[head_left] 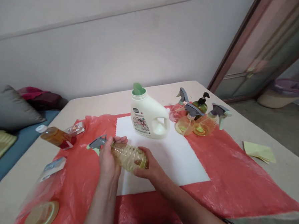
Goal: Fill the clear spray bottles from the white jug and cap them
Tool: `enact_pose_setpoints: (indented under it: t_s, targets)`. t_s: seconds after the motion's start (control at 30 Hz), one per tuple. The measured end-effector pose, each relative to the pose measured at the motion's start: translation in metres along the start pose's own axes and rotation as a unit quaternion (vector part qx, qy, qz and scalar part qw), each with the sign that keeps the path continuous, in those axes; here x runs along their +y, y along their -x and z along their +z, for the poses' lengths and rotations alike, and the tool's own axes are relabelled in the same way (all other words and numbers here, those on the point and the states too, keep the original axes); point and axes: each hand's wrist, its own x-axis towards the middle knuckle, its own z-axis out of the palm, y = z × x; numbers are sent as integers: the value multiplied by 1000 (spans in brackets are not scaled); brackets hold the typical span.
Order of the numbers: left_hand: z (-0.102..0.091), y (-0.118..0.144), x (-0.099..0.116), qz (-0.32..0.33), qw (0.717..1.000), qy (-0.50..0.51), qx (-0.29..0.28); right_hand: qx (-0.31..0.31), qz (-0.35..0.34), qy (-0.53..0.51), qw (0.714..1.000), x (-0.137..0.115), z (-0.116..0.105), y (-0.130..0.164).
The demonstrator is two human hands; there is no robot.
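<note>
a clear ribbed spray bottle (129, 156) with yellowish liquid lies on its side, held over the near part of a white cloth (172, 153). the left hand (109, 160) wraps the bottle just behind its grey trigger head (97, 142), which is seated on the neck and points toward the table's left edge. the right hand (150, 167) cups the bottle's base, fingers curled under it. both hands are closed on the bottle; whether it is being tightened or loosened cannot be told. the cloth rests on a red plastic sheet (236, 176) covering most of the beige table (281, 172). beyond the cloth, toward the far edge, a white detergent jug (148, 117) stands with its green cap flipped open. near the far right corner, several more trigger bottles (199, 123) cluster, heads on. at the left edge an amber bottle (56, 137) lies on its side. near the right edge sits a folded yellow cloth (259, 152)
</note>
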Motion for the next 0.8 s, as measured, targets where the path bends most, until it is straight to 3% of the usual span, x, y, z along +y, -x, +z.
enact_pose_setpoints:
  t_s: [0.1, 0.2, 0.27, 0.33, 0.43, 0.53, 0.63, 0.8]
  targets:
    - [-1, -1, 1, -22, 1000, -6, -20, -7, 17, 19, 1000, -1, -1, 2]
    - [-4, -1, 3, -43, 998, -7, -38, -71, 90, -13, 993, -3, -4, 6]
    - [-5, -2, 4, -39, 998, -13, -52, -108, 102, -11, 989, -5, -6, 7]
    - [-5, -1, 4, -17, 997, -38, -59, -104, 71, 45, 991, -7, -10, 6]
    - [-1, 6, 1, 27, 990, -134, -43, -33, -40, 218, 975, -14, -14, 5]
    - [7, 23, -10, 49, 957, -281, -57, -1, -143, 388, 910, -24, -13, 10]
    - [15, 40, -24, 96, 899, -401, -147, 16, -162, 487, 858, -31, -9, 18]
    - [26, 52, -31, 139, 832, -460, -277, 74, -131, 522, 839, -39, -21, 26]
